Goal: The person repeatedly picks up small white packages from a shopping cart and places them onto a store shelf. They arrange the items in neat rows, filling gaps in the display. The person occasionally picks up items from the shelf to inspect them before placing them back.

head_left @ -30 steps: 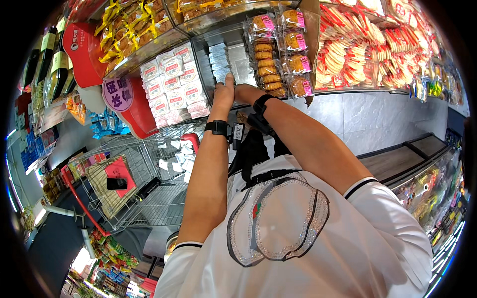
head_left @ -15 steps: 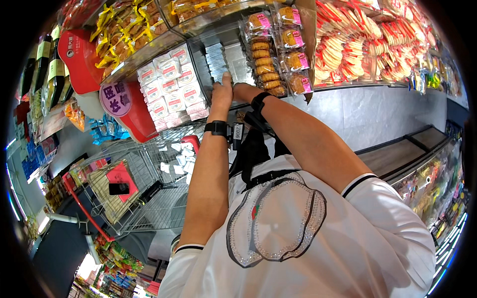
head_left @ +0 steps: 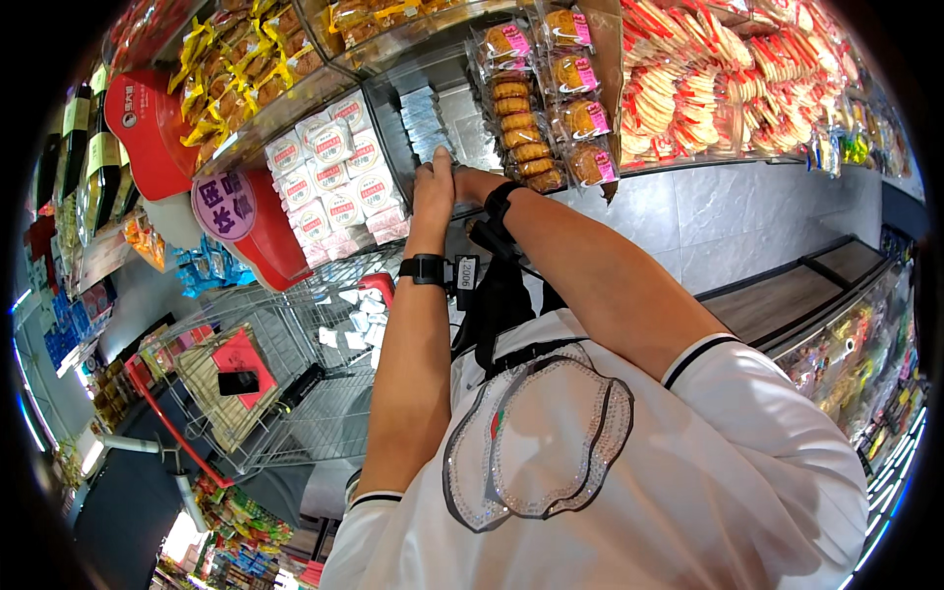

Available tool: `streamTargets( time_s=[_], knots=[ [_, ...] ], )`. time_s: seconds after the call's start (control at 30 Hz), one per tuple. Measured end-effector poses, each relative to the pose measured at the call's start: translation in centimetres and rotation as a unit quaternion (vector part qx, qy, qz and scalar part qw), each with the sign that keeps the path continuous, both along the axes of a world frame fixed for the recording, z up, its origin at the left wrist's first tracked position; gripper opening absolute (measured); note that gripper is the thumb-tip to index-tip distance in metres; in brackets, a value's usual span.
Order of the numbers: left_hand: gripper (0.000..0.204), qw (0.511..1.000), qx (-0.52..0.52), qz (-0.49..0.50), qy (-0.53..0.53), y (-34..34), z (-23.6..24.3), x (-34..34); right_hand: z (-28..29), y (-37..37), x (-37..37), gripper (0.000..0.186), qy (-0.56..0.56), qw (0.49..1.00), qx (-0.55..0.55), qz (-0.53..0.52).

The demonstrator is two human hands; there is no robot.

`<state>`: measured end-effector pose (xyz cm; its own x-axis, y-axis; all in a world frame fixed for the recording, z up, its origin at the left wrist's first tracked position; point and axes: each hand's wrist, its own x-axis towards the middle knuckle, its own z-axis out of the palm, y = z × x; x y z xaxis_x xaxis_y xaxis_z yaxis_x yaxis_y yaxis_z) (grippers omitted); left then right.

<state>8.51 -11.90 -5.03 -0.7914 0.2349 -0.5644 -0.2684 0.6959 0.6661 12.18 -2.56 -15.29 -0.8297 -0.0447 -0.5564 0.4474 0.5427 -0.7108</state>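
Note:
Both my hands are together at the near end of a metal-bottomed display bin [head_left: 470, 116]. A short row of pale blue wrapped packets [head_left: 423, 120] stands in it. At the near end of that row, my left hand [head_left: 434, 187] is closed, its thumb against the last packet and its fingers curled below. Close beside it, my right hand [head_left: 474, 185] reaches in from the right, its fingers hidden behind the left. Left of the bin are stacked white packets with round labels [head_left: 339, 177]. To the right are rows of wrapped round cookies [head_left: 516, 123].
A wire shopping cart [head_left: 295, 393] stands at my left, holding loose white packets [head_left: 366, 320], a dark phone [head_left: 238, 383] and a red sheet [head_left: 239, 356]. Red signs [head_left: 265, 236] jut from the shelf. Yellow-wrapped pastries [head_left: 236, 84] and red-and-white packs [head_left: 678, 79] fill neighbouring bins.
The view has shifted slightly. Both hands have drawn a little closer together at the near end of the pale blue row; the packets stay in the bin.

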Motion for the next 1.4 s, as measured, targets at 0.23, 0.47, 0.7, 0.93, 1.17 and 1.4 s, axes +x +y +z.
streamTargets(
  time_s=[0.23,0.47,0.7,0.93,1.17,1.4],
  knots=[
    [0.055,0.99,0.086,-0.014,0.11,-0.9,1.9,2.4,-0.1,0.0,-0.3,0.032,-0.018,1.0,0.019,-0.008],
    [0.031,0.971,0.222,0.027,0.089,-3.4,4.8,5.0,1.5,2.5,1.0,0.022,0.094,0.961,0.2,0.165],
    [0.033,0.952,0.287,0.089,0.052,-6.0,7.5,2.6,3.4,2.1,0.1,0.024,-0.002,0.994,0.074,0.082],
    [0.032,0.953,0.287,0.095,0.014,-5.9,7.4,3.3,3.6,0.7,-0.8,0.044,-0.157,0.979,-0.04,-0.121],
    [0.031,0.961,0.262,0.091,-0.007,-7.1,7.4,3.5,4.0,0.7,-0.4,0.067,-0.103,0.992,0.063,0.038],
    [0.031,0.962,0.262,0.076,-0.008,-7.5,7.6,3.5,3.0,0.7,-0.2,0.078,-0.116,0.991,0.065,0.014]
  ],
)
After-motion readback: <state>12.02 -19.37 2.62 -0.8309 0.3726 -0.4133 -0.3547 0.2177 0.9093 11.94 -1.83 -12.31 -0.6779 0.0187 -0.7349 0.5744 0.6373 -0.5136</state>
